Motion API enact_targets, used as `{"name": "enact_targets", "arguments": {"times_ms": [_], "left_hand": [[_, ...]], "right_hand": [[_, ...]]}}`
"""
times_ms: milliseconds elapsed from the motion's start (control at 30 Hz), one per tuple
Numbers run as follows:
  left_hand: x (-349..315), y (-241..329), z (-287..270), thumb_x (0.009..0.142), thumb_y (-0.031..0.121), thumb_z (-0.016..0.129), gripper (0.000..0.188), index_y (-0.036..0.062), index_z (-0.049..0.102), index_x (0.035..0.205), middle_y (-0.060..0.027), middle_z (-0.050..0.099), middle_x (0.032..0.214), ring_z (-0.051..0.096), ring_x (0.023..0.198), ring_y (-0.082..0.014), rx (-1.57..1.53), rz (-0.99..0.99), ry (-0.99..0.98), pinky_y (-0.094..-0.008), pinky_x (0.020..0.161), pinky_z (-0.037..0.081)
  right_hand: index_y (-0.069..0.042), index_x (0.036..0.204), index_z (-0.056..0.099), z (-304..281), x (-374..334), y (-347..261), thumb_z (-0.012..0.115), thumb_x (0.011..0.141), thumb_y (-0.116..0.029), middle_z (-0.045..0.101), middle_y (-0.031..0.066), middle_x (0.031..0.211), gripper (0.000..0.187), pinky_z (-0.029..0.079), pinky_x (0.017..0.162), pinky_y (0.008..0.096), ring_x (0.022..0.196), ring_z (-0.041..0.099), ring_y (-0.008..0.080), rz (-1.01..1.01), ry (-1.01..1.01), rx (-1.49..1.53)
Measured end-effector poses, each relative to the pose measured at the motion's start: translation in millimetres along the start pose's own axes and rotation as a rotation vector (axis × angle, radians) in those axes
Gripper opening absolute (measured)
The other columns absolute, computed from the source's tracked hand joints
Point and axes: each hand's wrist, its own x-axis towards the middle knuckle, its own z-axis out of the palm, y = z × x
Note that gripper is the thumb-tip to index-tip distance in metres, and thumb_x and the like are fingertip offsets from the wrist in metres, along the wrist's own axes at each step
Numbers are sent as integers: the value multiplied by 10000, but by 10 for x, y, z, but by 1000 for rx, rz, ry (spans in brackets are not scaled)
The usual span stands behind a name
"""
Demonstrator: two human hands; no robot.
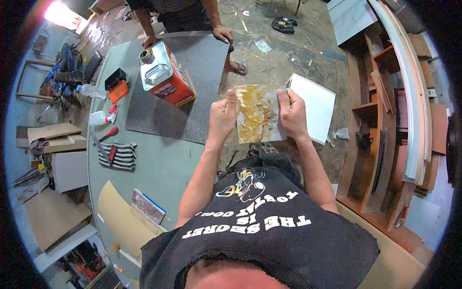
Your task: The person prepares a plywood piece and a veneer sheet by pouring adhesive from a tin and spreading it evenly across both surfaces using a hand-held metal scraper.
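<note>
In front of my chest I hold a small flat board (255, 118) by its two side edges. Thick yellow-brown paste, which looks like glue, is smeared over its left and middle part; the right strip is greyish and bare. My left hand (223, 115) is closed on the left edge, thumb pointing up along it. On the right edge my right hand (292, 113) is closed the same way. The fingers behind the board are hidden. To the left, an orange and silver metal can (171, 82) with its spout uncapped stands on a dark speckled sheet (192, 118).
The sheet lies on a green-grey table (163, 154) with a spray bottle (100, 118), a red-handled tool (109, 133) and a striped cloth (124, 156). Another person's hand (223, 34) rests at the sheet's far edge. A white panel (313, 106) is beyond my right hand; wooden shelving (368, 168) stands right.
</note>
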Motion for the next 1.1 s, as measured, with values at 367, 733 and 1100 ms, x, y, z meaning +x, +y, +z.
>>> {"name": "enact_targets", "arguments": {"times_ms": [367, 733, 1100], "left_hand": [[-151, 89, 114, 942, 138, 693, 220, -47, 698, 1061, 8, 676, 790, 546, 669, -29, -174, 140, 28, -223, 590, 457], [-24, -141, 12, 970, 221, 687, 307, -72, 699, 1062, -58, 697, 792, 563, 678, -91, -200, -7, 0, -292, 613, 477], [-203, -102, 76, 950, 79, 668, 471, -56, 500, 1370, -66, 707, 1037, 631, 850, -58, -269, 121, -92, -222, 743, 524]], "right_hand": [[9, 793, 502, 7, -45, 191, 531, 1051, -278, 506, 96, 650, 387, 405, 595, 365, 649, 468, 153, -1, 51, 74], [9, 815, 539, 9, -31, 78, 541, 1038, -280, 561, 136, 665, 366, 428, 601, 365, 630, 493, 180, 10, -24, -86], [25, 894, 557, -20, -122, 186, 527, 1046, -294, 551, 130, 719, 355, 437, 650, 368, 706, 488, 172, 44, -147, -50]]}}
